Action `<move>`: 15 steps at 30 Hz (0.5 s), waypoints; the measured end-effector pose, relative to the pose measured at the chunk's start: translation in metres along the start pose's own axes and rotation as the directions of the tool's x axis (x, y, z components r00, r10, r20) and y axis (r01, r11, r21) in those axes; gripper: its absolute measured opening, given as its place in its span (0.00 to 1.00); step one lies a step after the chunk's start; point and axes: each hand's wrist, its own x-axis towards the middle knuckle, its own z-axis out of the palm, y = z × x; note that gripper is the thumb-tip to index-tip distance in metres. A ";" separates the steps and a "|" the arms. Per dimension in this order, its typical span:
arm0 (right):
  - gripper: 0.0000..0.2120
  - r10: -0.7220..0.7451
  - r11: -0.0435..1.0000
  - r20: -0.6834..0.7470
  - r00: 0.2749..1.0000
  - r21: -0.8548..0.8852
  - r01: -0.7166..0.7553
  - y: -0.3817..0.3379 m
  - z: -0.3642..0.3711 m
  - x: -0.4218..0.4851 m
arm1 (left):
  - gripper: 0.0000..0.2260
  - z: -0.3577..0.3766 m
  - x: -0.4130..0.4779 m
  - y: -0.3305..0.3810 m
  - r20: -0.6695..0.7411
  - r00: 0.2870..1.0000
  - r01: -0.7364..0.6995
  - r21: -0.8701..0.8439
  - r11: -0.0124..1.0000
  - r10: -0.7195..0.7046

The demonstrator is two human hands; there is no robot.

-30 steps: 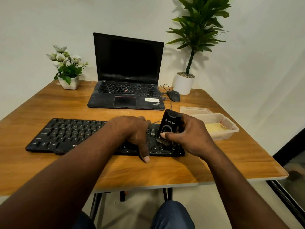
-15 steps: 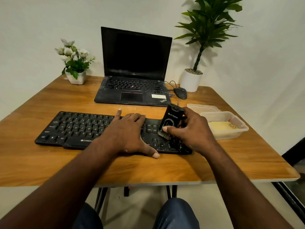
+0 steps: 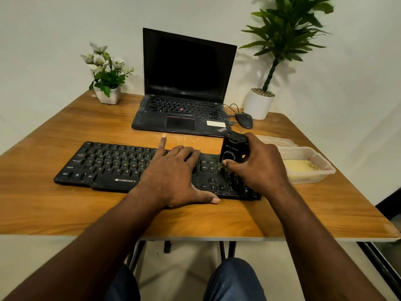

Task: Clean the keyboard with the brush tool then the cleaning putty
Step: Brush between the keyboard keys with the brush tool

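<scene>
A black keyboard (image 3: 108, 166) lies across the wooden table (image 3: 65, 209) in front of me. My right hand (image 3: 258, 166) grips a black brush tool (image 3: 233, 148), held upright with its bristles down on the keys at the keyboard's right part. My left hand (image 3: 171, 177) rests flat on the keyboard's middle, fingers spread, the thumb on its front edge. Yellow cleaning putty (image 3: 299, 167) sits in a clear plastic container (image 3: 312, 177) to the right of the keyboard.
An open black laptop (image 3: 184, 88) stands behind the keyboard, a mouse (image 3: 244, 120) to its right. A small flower pot (image 3: 107, 94) is at the back left, a tall potted plant (image 3: 259, 103) at the back right. The container's lid (image 3: 275, 141) lies behind it.
My left hand has flattened and spread its fingers over the keyboard's middle. The brush tool in my right hand stays on the right keys with little shift. The view has tilted.
</scene>
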 end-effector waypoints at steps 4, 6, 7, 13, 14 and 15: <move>0.34 -0.040 0.979 0.100 0.994 0.201 0.019 -0.009 0.011 -0.002 | 0.53 0.006 -0.021 0.005 -0.166 0.986 -0.012 0.012 1.000 0.014; 0.34 -0.055 0.975 0.110 0.992 0.220 0.030 -0.010 0.016 0.000 | 0.45 0.013 -0.031 0.004 -0.263 0.964 -0.060 -0.050 0.997 0.045; 0.33 -0.040 0.979 0.088 0.995 0.200 0.022 -0.009 0.016 0.004 | 0.40 0.016 -0.034 0.002 -0.300 0.952 -0.088 -0.085 0.993 0.059; 0.29 0.024 0.941 0.126 0.992 0.331 -0.065 -0.004 0.016 0.017 | 0.22 0.023 -0.038 0.000 -0.422 0.904 -0.157 -0.178 0.972 0.068; 0.29 -0.007 0.922 0.197 0.980 0.380 -0.070 -0.007 0.016 0.014 | 0.21 0.023 -0.038 -0.001 -0.423 0.904 -0.148 -0.191 0.970 0.055; 0.29 -0.039 0.920 0.248 0.968 0.386 -0.062 -0.008 0.017 0.013 | 0.20 0.023 -0.038 -0.001 -0.425 0.904 -0.144 -0.205 0.968 0.045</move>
